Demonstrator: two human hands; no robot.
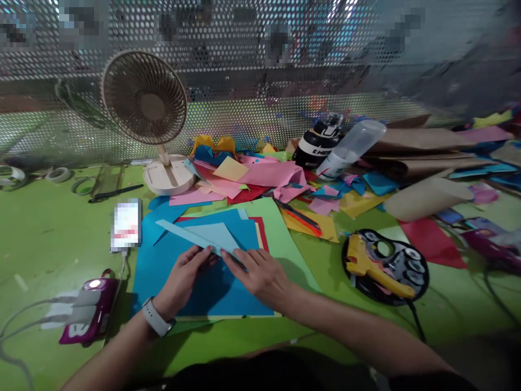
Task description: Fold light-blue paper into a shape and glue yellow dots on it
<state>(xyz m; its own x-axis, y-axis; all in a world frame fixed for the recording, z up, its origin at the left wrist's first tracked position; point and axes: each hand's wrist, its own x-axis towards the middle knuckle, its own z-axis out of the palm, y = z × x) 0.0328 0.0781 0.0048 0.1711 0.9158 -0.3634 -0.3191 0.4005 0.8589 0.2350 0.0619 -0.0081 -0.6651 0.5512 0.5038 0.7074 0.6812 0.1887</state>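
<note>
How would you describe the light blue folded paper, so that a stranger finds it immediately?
In front of the beige fan, a dark blue sheet lies on the green table. On it, both hands press a long, pale blue folded paper, lighter than the sheets beneath it.

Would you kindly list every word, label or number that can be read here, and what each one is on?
None can be read in full.
Black-and-white bottle: white lettering, too blurred to read.
Purple power bank: white letters, partly hidden, unreadable.
Phone screen: blurred.
Light blue paper under left hand and right hand: blank.
</note>
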